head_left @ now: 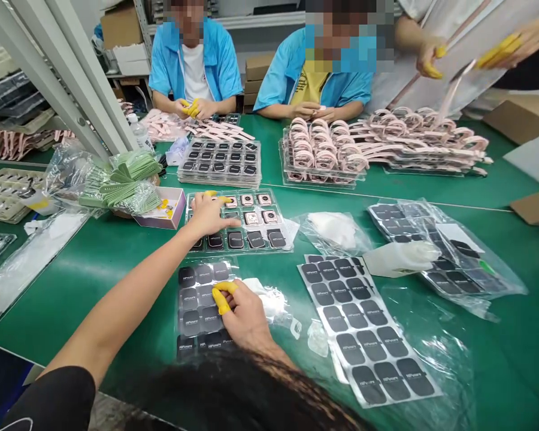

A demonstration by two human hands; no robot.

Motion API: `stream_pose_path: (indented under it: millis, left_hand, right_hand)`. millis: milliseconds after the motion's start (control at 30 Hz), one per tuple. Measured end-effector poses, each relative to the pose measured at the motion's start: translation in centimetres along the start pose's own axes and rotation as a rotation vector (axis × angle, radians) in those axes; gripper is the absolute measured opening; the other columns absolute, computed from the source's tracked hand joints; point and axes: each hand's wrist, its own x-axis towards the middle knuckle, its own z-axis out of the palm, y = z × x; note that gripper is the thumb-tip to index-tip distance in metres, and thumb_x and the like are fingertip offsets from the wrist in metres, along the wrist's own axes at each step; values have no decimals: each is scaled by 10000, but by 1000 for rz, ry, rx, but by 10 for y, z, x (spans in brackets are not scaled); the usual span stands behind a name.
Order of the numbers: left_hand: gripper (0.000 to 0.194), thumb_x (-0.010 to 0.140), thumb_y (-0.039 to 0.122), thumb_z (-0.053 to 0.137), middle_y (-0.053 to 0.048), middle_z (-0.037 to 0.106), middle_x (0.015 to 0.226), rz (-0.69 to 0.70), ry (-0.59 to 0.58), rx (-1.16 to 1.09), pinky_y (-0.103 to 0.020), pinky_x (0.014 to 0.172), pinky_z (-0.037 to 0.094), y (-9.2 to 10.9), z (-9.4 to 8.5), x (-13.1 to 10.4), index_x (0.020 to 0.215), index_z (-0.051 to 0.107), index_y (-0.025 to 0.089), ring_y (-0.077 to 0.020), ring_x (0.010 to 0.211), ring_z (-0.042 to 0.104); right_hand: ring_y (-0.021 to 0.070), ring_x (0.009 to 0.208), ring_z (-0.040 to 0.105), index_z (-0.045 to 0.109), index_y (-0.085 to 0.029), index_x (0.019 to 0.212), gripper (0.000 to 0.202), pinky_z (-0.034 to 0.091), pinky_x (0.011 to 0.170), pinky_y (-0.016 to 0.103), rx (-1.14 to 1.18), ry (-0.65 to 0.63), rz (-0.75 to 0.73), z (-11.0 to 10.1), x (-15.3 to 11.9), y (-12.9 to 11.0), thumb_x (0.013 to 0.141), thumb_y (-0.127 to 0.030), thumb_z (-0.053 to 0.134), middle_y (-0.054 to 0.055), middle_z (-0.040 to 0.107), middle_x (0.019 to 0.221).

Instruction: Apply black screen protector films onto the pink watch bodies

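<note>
My left hand (210,215), with yellow finger cots, reaches over a clear plastic tray (193,250). Its fingers are spread over the tray's left side. Pink watch cases (251,218) fill upper pockets of that tray, and dark square pieces (256,239) lie along its front row. My right hand (246,314), with yellow cots on thumb and index finger, is pinched closed over a sheet of black printed stickers (191,323). Whatever is between those fingertips is too small to make out. To the right lies another sheet of black stickers (371,346).
Across the green table (126,275), two people in blue shirts (222,57) handle small parts. Stacked trays (220,173), pink watches (323,149), a pale bottle (399,258), bagged stickers (465,266) and green straps (121,179) surround the work area. Metal posts (81,72) rise at left.
</note>
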Motion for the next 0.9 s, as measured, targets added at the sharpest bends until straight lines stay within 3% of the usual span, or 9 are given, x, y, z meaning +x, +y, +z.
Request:
stream_pose_path:
  millis: [100, 233, 367, 500, 600, 700, 733, 800, 900]
  left_hand:
    - [402, 986, 439, 744, -139, 793, 1300, 258, -84, 146, -417, 1066, 504, 21, -6, 21, 1313, 821, 217, -335, 1224, 682]
    - [235, 776, 259, 885, -157, 842, 1018, 384, -318, 321, -363, 847, 534, 53, -2, 54, 987, 891, 156, -325, 968, 755]
    - [119, 780, 202, 839, -195, 842, 1017, 467, -343, 334, -376, 895, 527, 64, 2, 63, 871, 867, 130, -343, 1007, 747]
    - [91, 850, 133, 732, -181, 836, 970, 490, -309, 282, -370, 951, 530, 62, -6, 53, 859, 822, 133, -315, 1005, 744]
    - [218, 934, 83, 586, -215, 817, 1073, 471, -206, 206, -415, 977, 553, 49, -13, 18, 989, 796, 95, -323, 1042, 750]
    - [372, 900, -21, 476, -148, 811, 1164, 472, -128, 38, -368, 977, 580, 21, -8, -52, 1081, 759, 139, -248, 1074, 760]
    - [366, 842, -41, 505, -114, 816, 1155, 474, -137, -200, -336, 964, 588, 11, -2, -80, 1017, 757, 158, -223, 1058, 768]
    - [297, 817, 1, 542, -55, 831, 1074, 359, -206, -590, -310, 889, 612, -5, 14, -131, 903, 751, 193, -190, 928, 783]
    - [211, 860, 109, 581, -33, 827, 893, -27, -322, -886, -301, 752, 620, -13, 36, -177, 939, 755, 198, -202, 807, 795]
  right_hand:
    - [193, 655, 676, 737, -307, 982, 114, 588, 595, 323, -29, -7, -34, 2, 0, 3, 994, -266, 631, 17, 706, 837]
    - [201, 679, 695, 722, -297, 971, 113, 590, 600, 324, -68, -48, -89, -2, 3, 1, 988, -241, 626, 21, 703, 832]
    - [189, 670, 697, 722, -290, 969, 112, 602, 605, 317, -85, -54, -117, -3, 6, -2, 993, -222, 638, 12, 711, 829]
    - [171, 638, 686, 734, -291, 963, 133, 584, 559, 289, -106, -24, -173, -3, 8, -8, 995, -192, 651, -7, 696, 800]
    - [169, 671, 685, 747, -287, 1120, 196, 596, 582, 290, -126, 141, -322, -22, 7, -23, 1016, -162, 636, 6, 698, 851]
    - [191, 783, 696, 695, -293, 1320, 371, 638, 690, 335, -197, 331, -466, -52, -1, -40, 997, -114, 652, 35, 697, 986]
    - [206, 832, 704, 675, -299, 1358, 420, 653, 727, 360, -224, 343, -461, -59, -4, -43, 983, -110, 661, 46, 691, 1035]
    - [253, 949, 723, 638, -300, 1417, 497, 680, 791, 419, -271, 272, -402, -63, -12, -43, 953, -125, 679, 82, 679, 1149]
    - [307, 1088, 736, 607, -277, 1467, 561, 703, 860, 473, -251, 79, -316, -46, -20, -32, 926, -145, 682, 131, 672, 1261]
